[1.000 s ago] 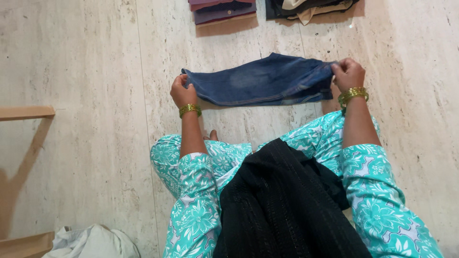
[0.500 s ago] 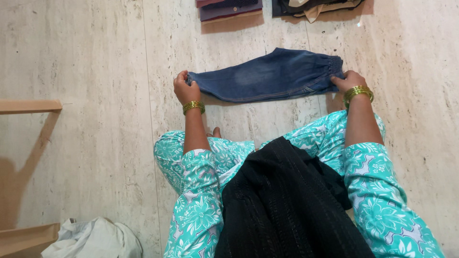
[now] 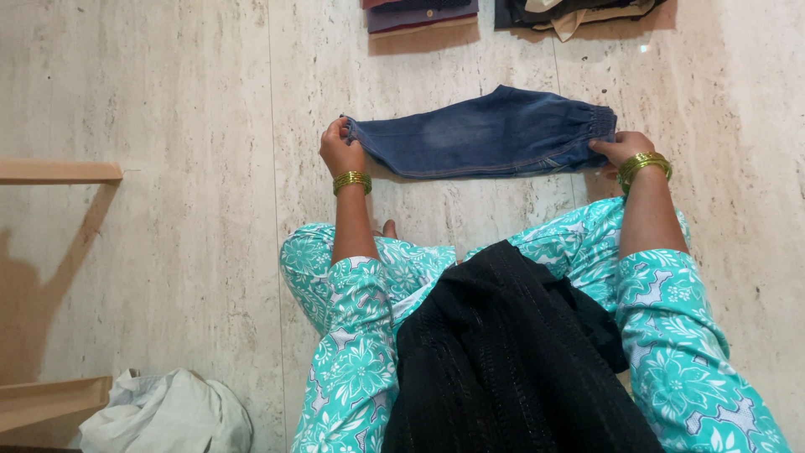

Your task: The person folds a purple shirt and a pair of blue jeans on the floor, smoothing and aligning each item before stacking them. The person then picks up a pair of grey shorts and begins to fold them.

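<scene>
One pr jeans [image 3: 482, 134], folded, flat on stone floor [image 3: 168, 101]; two folded stacks [image 3: 422, 14] at top edge, white cloth [image 3: 163, 415] btm left. Open floor left & right. Left hand [image 3: 340, 149] pinching hem end, right hand [image 3: 622, 148] closed on waistband end. Gold bangles [image 3: 352, 180] on both wrists.

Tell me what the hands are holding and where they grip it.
Both hold the folded blue denim trousers lying on the floor: the left hand grips the leg-hem end, the right hand the elastic waistband end.
</scene>
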